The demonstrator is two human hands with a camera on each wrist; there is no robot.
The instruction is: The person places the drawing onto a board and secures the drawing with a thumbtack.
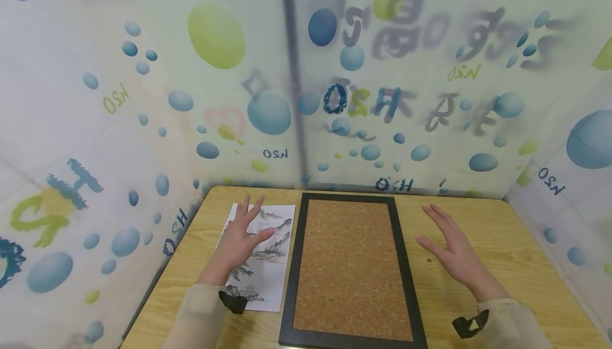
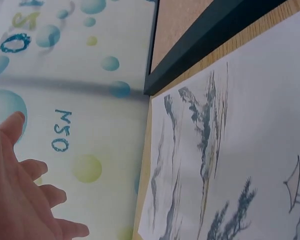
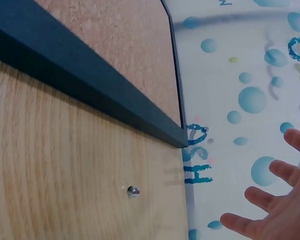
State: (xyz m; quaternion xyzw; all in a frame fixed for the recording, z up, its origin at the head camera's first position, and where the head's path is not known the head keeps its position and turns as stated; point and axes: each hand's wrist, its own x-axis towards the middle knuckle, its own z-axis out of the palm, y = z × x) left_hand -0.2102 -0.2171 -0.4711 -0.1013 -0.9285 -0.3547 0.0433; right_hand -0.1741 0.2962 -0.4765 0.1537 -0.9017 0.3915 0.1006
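A black-framed cork board (image 1: 351, 269) lies flat on the wooden table. To its left is a white sheet with an ink landscape painting (image 1: 274, 285), whose pagoda and trees show in the left wrist view. Above this painting hovers my left hand (image 1: 239, 243), fingers spread and nothing in them; it covers part of the sheet. My right hand (image 1: 454, 256) is held over the bare wood right of the board, its fingers extended and holding nothing. In the right wrist view, a small shiny metal piece (image 3: 133, 191) sits on the table near the frame.
The wooden table (image 1: 511, 248) reaches back to a curtain (image 1: 382, 142) printed with bubbles and letters. Similar curtain walls stand at the left and right. Dark straps (image 1: 470, 324) are around both wrists.
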